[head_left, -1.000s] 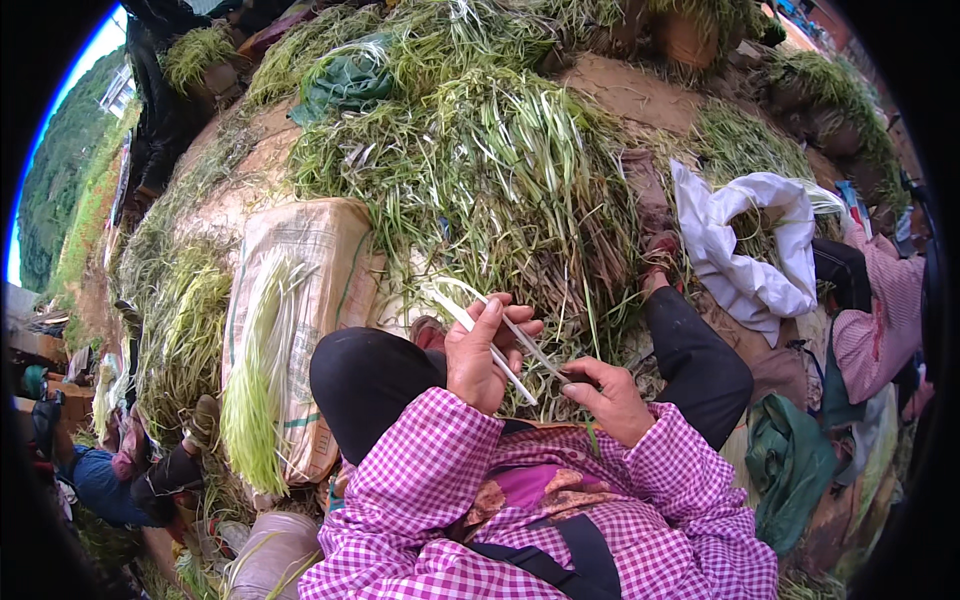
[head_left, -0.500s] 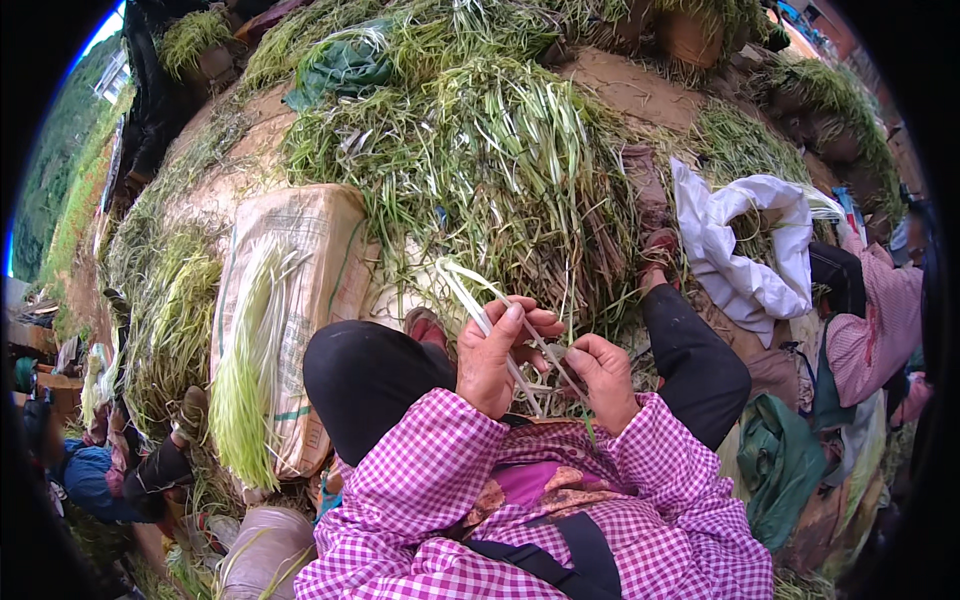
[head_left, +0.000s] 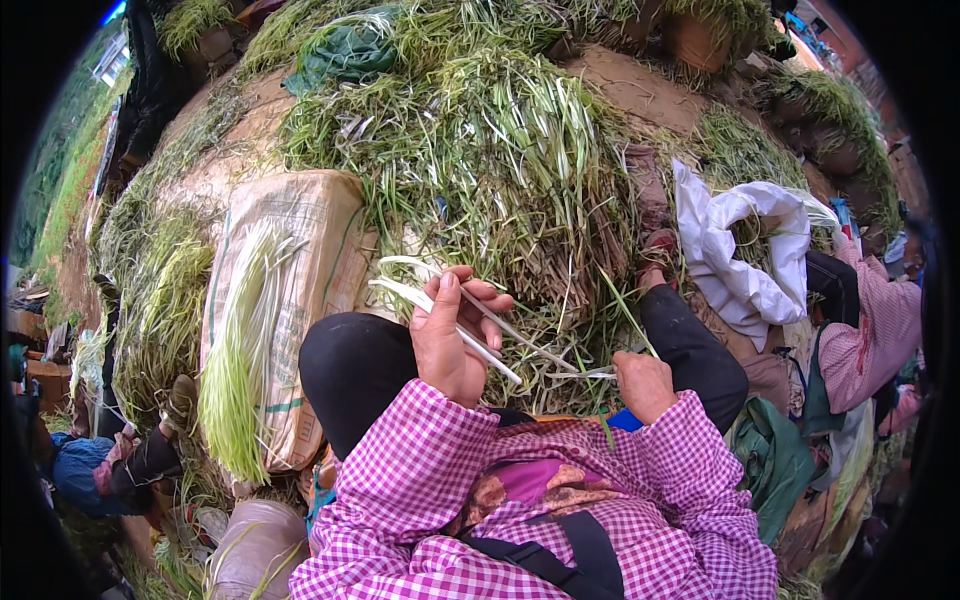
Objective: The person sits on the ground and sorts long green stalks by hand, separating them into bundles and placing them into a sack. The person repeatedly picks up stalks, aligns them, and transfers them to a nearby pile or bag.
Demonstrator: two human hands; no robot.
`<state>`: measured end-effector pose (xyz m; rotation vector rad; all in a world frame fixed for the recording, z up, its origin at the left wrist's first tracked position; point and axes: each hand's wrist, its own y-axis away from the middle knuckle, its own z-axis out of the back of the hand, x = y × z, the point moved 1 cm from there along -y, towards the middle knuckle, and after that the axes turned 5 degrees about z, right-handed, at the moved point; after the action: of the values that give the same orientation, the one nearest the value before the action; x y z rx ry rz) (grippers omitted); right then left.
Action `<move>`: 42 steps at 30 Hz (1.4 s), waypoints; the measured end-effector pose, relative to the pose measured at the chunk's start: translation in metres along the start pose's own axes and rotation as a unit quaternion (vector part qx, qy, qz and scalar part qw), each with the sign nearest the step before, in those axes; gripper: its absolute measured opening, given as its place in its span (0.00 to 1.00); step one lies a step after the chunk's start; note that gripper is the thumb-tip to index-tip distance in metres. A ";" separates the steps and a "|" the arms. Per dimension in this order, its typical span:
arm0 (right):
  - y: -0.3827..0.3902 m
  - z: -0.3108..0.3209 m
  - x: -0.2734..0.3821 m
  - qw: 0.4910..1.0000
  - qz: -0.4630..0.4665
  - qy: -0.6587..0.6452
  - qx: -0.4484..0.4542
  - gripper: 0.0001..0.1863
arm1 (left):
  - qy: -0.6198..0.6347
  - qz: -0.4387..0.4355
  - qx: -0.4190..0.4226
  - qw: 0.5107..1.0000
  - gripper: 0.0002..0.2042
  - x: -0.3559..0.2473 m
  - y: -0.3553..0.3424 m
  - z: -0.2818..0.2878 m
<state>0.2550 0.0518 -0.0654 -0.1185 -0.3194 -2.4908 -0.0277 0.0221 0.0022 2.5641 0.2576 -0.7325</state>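
Note:
Over my lap, my left hand [head_left: 452, 340] pinches a few long white stalks [head_left: 398, 287] between thumb and fingers; their ends jut out on both sides. Off to the right, my right hand [head_left: 645, 385] is closed with its back up, near my right knee. A green leaf [head_left: 628, 315] rises from it, and a thin pale strip [head_left: 585, 374] stretches from its fingers toward a stalk in my left hand. To the left, a bundle of trimmed pale-green stalks [head_left: 245, 350] lies on a stuffed woven sack [head_left: 335, 225].
A large heap of uncleaned green stalks [head_left: 520, 160] lies ahead of me, beside a crumpled white sack [head_left: 745, 245]. Green cloth [head_left: 775, 465] lies at the right. Other people sit nearby: a checked sleeve [head_left: 870, 330] at right, blue clothing [head_left: 85, 475] at lower left.
My hands have moved apart: the left to the left with the white stalks, the right to the right, drawing a thin strip and a green leaf away.

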 end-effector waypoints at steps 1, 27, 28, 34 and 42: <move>-0.001 -0.003 0.000 0.999 0.016 0.006 -0.032 0.03 | -0.003 0.004 -0.002 1.000 0.10 0.001 0.000 0.000; 0.013 0.042 0.096 0.682 -0.064 -0.722 0.096 0.10 | -0.150 0.195 0.123 0.962 0.27 0.068 0.040 0.016; 0.014 0.040 0.098 0.686 -0.053 -0.717 0.111 0.10 | -0.156 0.193 0.132 0.960 0.27 0.070 0.042 0.018; 0.023 0.034 0.102 0.714 -0.004 -0.687 0.139 0.11 | -0.180 0.263 0.240 0.917 0.26 0.076 0.061 0.027; 0.025 0.036 0.096 0.752 0.130 -0.577 0.292 0.12 | -0.122 0.309 0.155 0.930 0.19 0.062 0.064 0.009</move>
<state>0.1927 -0.0131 -0.0106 -1.3371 -1.4298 -1.6136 0.0394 -0.0355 -0.0143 2.5631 -0.7701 -0.8704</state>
